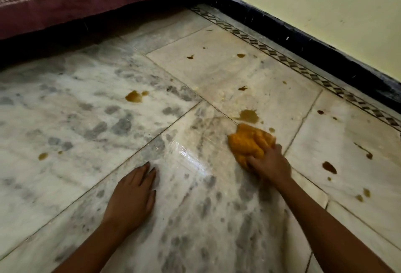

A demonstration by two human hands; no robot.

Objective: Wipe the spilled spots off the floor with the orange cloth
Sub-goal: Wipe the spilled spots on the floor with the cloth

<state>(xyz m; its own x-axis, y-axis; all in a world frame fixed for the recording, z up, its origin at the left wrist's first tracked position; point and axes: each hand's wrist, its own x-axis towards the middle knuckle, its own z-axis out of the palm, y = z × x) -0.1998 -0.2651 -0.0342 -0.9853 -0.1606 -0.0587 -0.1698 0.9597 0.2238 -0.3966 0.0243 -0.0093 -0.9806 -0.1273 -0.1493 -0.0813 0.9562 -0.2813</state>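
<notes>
We judge the wiping underway: our right hand (269, 164) grips the bunched orange cloth (249, 142) on the marble floor (86, 120), just short of 1 brown splash (248, 116), our flat left hand (132, 196) bracing, so next push forward.

Left hand (132, 194) flat, right hand (270, 165) curled.

Left hand (132, 196) and right hand (271, 165): both are showing bare, with slender fingers; their outlines are appearing slightly blurred, and the nails are reading too soft to describe. Left forearm (86, 251) and right forearm (336, 229): both are showing uncovered from the wrist down to the lower edge of the view, slim and widening gently toward the elbow end.
</notes>
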